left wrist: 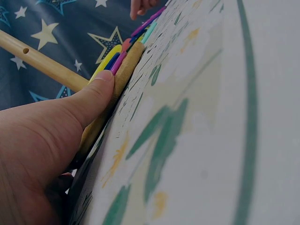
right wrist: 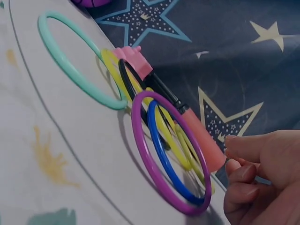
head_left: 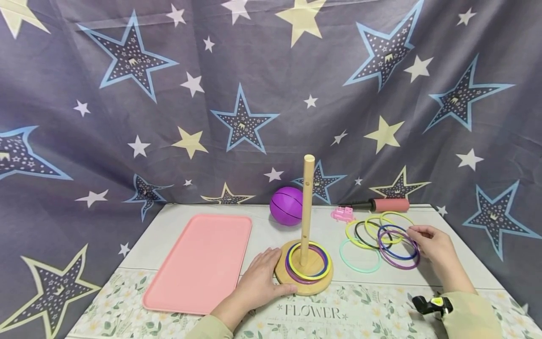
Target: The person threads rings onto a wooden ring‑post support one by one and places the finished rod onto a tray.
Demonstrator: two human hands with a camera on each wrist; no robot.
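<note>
We rested our left hand (head_left: pixel 260 278) flat against the base (head_left: pixel 302 285), fingers relaxed, apparently to steady the peg (head_left: pixel 306 209) near the table's (head_left: pixel 372 292) front edge. Our right hand (head_left: pixel 434 245), fingers loosely curled, touched the loose rings (head_left: pixel 394 238) toward the right edge; we could not tell whether it gripped one.

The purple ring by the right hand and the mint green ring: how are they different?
The purple ring overlaps the blue ring; the mint green ring encloses bare table. The purple ring lies by the right hand, the mint green ring nearer the wooden base. Both lie flat, off the peg.
</note>
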